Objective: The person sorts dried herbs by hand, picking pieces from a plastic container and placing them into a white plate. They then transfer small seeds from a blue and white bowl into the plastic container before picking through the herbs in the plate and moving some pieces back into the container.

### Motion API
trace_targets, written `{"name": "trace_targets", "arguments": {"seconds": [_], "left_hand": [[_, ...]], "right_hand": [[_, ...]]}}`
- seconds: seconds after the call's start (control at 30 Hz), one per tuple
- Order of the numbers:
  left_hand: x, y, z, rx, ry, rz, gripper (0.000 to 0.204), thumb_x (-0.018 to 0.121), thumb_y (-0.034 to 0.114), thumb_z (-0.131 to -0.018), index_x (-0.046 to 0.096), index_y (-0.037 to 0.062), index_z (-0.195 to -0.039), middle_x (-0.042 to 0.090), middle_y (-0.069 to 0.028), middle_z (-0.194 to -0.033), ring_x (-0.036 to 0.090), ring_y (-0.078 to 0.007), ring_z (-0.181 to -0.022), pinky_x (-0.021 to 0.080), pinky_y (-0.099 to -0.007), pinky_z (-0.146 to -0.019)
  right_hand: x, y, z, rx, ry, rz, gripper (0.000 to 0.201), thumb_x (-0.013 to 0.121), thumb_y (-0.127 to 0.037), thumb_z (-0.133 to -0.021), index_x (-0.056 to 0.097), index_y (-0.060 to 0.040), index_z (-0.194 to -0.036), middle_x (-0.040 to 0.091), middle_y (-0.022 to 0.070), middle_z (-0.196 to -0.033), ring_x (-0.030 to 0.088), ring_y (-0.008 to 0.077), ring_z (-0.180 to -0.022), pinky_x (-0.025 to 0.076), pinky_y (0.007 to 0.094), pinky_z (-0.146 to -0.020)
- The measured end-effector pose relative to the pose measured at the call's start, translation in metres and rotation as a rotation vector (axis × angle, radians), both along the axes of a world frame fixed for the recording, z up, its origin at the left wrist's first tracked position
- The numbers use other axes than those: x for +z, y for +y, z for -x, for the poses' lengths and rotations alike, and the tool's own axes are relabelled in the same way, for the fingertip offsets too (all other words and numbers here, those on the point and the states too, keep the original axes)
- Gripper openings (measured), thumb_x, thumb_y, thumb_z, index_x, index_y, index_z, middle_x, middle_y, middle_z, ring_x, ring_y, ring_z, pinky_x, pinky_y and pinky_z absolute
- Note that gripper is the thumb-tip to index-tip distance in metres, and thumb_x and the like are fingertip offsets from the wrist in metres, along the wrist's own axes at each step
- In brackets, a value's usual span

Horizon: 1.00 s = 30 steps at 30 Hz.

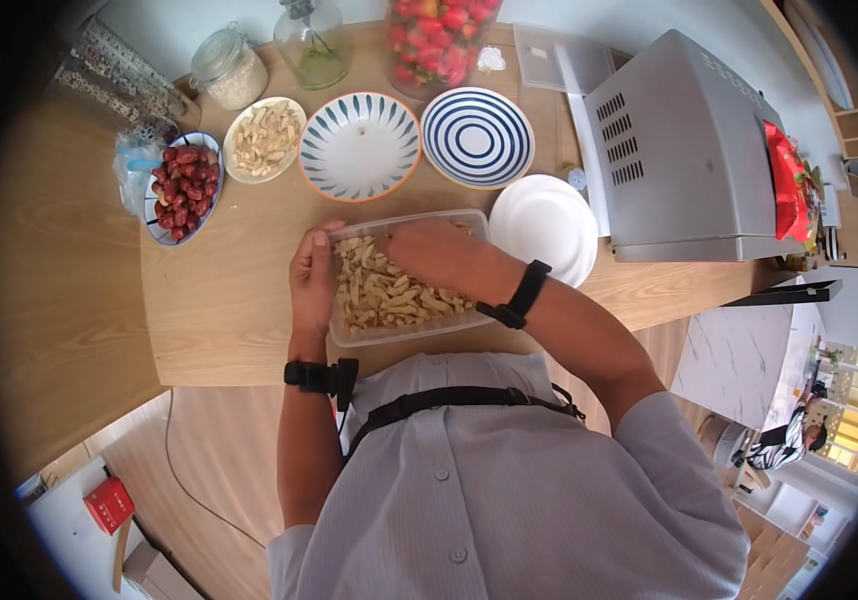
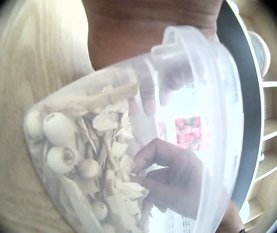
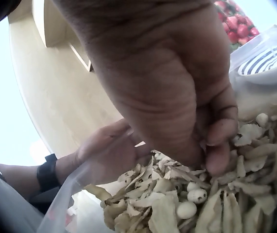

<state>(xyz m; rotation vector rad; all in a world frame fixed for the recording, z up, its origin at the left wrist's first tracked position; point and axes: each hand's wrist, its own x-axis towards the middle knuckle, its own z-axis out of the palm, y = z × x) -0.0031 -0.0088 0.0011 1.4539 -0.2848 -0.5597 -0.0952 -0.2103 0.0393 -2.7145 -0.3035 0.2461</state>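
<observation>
A clear plastic container (image 1: 414, 334) of pale dried slices (image 1: 379, 290) sits at the table's front edge. My left hand (image 1: 315, 275) grips its left side, thumb at the rim, fingers outside. Inside it is my right hand (image 1: 429, 248), low among the slices. Seen through the plastic in the left wrist view, the right hand (image 2: 175, 177) has thumb and finger together, pinching pieces. Round white seeds (image 2: 60, 128) lie among the slices. In the right wrist view the right hand's fingers (image 3: 218, 158) curl down onto the slices (image 3: 162, 208); what they hold is mostly covered.
Behind the container stand a striped plate (image 1: 359, 180), a blue-ringed plate (image 1: 477, 170) and a plate of pale slices (image 1: 265, 140). Red dates (image 1: 187, 190) fill a bowl at left. White plates (image 1: 544, 230) and a grey appliance (image 1: 689, 150) are at right; jars line the back.
</observation>
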Motion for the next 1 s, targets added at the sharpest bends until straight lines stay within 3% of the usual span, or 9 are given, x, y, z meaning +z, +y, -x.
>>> {"name": "trace_targets", "arguments": {"seconds": [0.17, 0.3, 0.4, 0.57, 0.63, 0.67, 0.73, 0.83, 1.0], "left_hand": [[0.005, 0.002, 0.000, -0.016, -0.011, -0.012, 0.036, 0.048, 0.033, -0.113, 0.067, 0.0054, -0.126, 0.066, 0.0055, -0.098, 0.049, -0.0014, -0.079, 0.042, -0.0200, -0.070], [0.002, 0.002, 0.000, -0.004, -0.021, -0.016, 0.037, 0.048, 0.033, -0.113, 0.067, 0.0052, -0.126, 0.066, 0.0060, -0.098, 0.048, -0.0010, -0.076, 0.040, -0.0192, -0.068], [0.000, 0.001, -0.001, -0.010, -0.032, -0.022, 0.038, 0.048, 0.034, -0.113, 0.067, 0.0047, -0.127, 0.065, 0.0061, -0.097, 0.047, -0.0009, -0.076, 0.040, -0.0188, -0.068], [0.003, 0.000, -0.001, -0.010, -0.042, -0.035, 0.038, 0.048, 0.035, -0.113, 0.067, 0.0044, -0.127, 0.065, 0.0062, -0.098, 0.047, -0.0009, -0.075, 0.039, -0.0189, -0.067], [0.003, 0.002, -0.002, -0.024, -0.024, -0.034, 0.038, 0.047, 0.033, -0.114, 0.068, 0.0030, -0.124, 0.069, 0.0009, -0.104, 0.056, -0.0066, -0.091, 0.046, -0.0246, -0.083], [0.003, 0.005, -0.002, -0.022, -0.012, -0.034, 0.038, 0.046, 0.032, -0.114, 0.069, 0.0023, -0.123, 0.070, -0.0017, -0.107, 0.061, -0.0094, -0.099, 0.049, -0.0274, -0.091], [0.001, 0.006, -0.001, -0.012, -0.004, -0.031, 0.038, 0.046, 0.032, -0.114, 0.069, 0.0026, -0.123, 0.070, -0.0013, -0.107, 0.060, -0.0087, -0.098, 0.049, -0.0267, -0.090], [0.003, 0.005, -0.001, -0.013, 0.025, -0.030, 0.038, 0.046, 0.032, -0.114, 0.069, 0.0029, -0.123, 0.070, -0.0009, -0.107, 0.060, -0.0077, -0.097, 0.049, -0.0255, -0.087], [0.001, 0.006, -0.003, -0.026, 0.064, -0.015, 0.038, 0.046, 0.032, -0.114, 0.069, 0.0028, -0.123, 0.071, -0.0006, -0.108, 0.060, -0.0068, -0.095, 0.049, -0.0244, -0.084]], "right_hand": [[0.022, 0.000, 0.008, -0.095, -0.066, -0.206, 0.014, 0.062, -0.003, -0.088, 0.069, -0.0017, -0.101, 0.070, 0.0181, -0.087, 0.071, 0.0389, -0.088, 0.056, 0.0472, -0.075], [0.052, -0.017, 0.007, -0.068, -0.027, -0.427, 0.010, 0.064, -0.010, -0.097, 0.068, -0.0049, -0.106, 0.070, 0.0109, -0.085, 0.070, 0.0276, -0.074, 0.053, 0.0394, -0.067], [0.078, -0.027, -0.006, -0.290, 0.005, -0.785, 0.010, 0.069, -0.007, -0.094, 0.067, -0.0019, -0.103, 0.072, 0.0093, -0.081, 0.069, 0.0217, -0.064, 0.053, 0.0349, -0.061], [0.058, -0.042, -0.039, -0.392, -0.336, -0.602, 0.009, 0.068, -0.004, -0.094, 0.067, 0.0001, -0.102, 0.070, 0.0102, -0.073, 0.070, 0.0179, -0.062, 0.052, 0.0316, -0.058], [0.053, -0.039, -0.038, -0.398, -0.428, -0.482, 0.011, 0.067, -0.004, -0.094, 0.067, -0.0001, -0.104, 0.070, 0.0115, -0.074, 0.072, 0.0217, -0.065, 0.053, 0.0332, -0.060], [0.064, -0.035, -0.033, -0.399, -0.313, -0.542, 0.013, 0.067, -0.004, -0.093, 0.067, -0.0002, -0.106, 0.071, 0.0128, -0.076, 0.072, 0.0248, -0.068, 0.054, 0.0357, -0.062], [0.085, -0.024, -0.017, -0.403, -0.072, -0.657, 0.018, 0.067, -0.006, -0.093, 0.067, -0.0004, -0.109, 0.072, 0.0154, -0.080, 0.074, 0.0309, -0.076, 0.055, 0.0407, -0.068], [0.067, -0.016, -0.004, -0.032, -0.064, -0.310, 0.018, 0.065, -0.008, -0.092, 0.068, -0.0009, -0.108, 0.072, 0.0180, -0.091, 0.073, 0.0358, -0.086, 0.056, 0.0464, -0.076], [0.031, 0.001, 0.011, 0.031, 0.023, 0.051, 0.014, 0.062, -0.008, -0.090, 0.072, -0.0015, -0.098, 0.069, 0.0190, -0.101, 0.072, 0.0371, -0.088, 0.058, 0.0478, -0.077]]}}
